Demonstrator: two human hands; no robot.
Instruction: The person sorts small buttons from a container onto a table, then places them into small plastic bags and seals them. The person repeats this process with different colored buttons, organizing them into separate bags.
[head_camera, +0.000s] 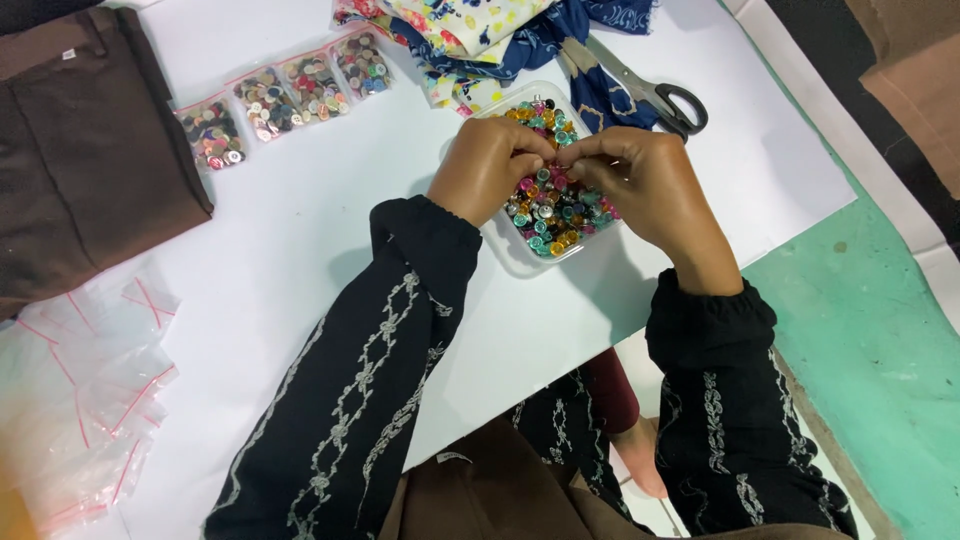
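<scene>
- Buttons (556, 212), bright and mixed in colour, fill a shallow clear tray (512, 255) on the white sheet (300, 250) over the table, right under our two hands; they are far too many to count.
- Nearest to us, at the left edge, lies one loose heap of empty clear zip bags (85, 390) with red seal lines; they overlap, so we cannot count them. We judge they could slide off the sheet if a sleeve brushed them.
- Our left hand (488, 165) and right hand (640, 180) meet above the tray, fingertips pinched together. The fingers are closed on something small between them, seemingly a button, but it is too small for us to tell.
- We judge a pinched piece could slip and vanish back among the others, since the grip is only at the tips.
- The tray is full to the brim, so a wrist pressing its rim might tip it and scatter buttons across the sheet.
- Farther off to the left, four filled button bags (290, 95) lie in a row.
- Farthest, one pair of scissors (650, 95) lies on a heap of patterned cloth (500, 30) just beyond the tray, near our right hand.
- One folded brown cloth (80, 150) lies at the far left.
</scene>
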